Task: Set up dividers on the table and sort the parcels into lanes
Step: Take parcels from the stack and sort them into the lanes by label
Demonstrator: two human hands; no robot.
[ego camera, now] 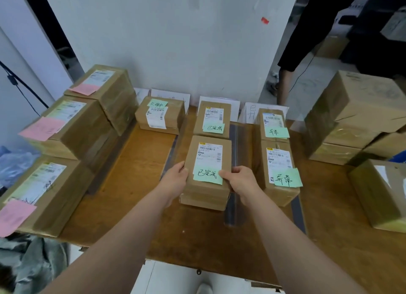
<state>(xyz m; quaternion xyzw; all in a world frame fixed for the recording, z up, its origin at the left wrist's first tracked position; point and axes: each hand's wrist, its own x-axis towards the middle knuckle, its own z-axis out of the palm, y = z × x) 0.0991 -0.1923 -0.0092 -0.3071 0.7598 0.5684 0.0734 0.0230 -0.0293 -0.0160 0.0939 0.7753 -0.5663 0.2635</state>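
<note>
The held parcel (208, 159) is a flat brown carton in the middle lane of the wooden table (136, 194), near the front end of that lane. It carries a white shipping label and a green note (207, 175) with handwriting. The left hand (175, 179) grips its near left edge, fingers curled round the side. The right hand (241, 181) grips its near right edge, with the thumb lying on the green note. Both hands are clamped on this carton. It appears to rest on a lower box (204, 200) of like size, though the joint between them is hard to make out.

Directly behind it in the same lane lies the far parcel (212, 117), also with a green note. A clear divider (236, 161) runs just beside the right flank of both. A second clear strip (173, 144) runs along their left flank.

The right lane holds two parcels in line, the rear one (273, 124) and the front one (280, 170), each with a green note. The left lane holds one parcel (160, 115) at the wall end. White sign cards (250, 113) stand against the wall behind the lanes.

Three large cartons with pink notes (66, 122) line the left side of the table. Stacked cartons (356, 109) occupy the right side. A person in dark clothes (307, 40) stands beyond the table at the right rear.
</note>
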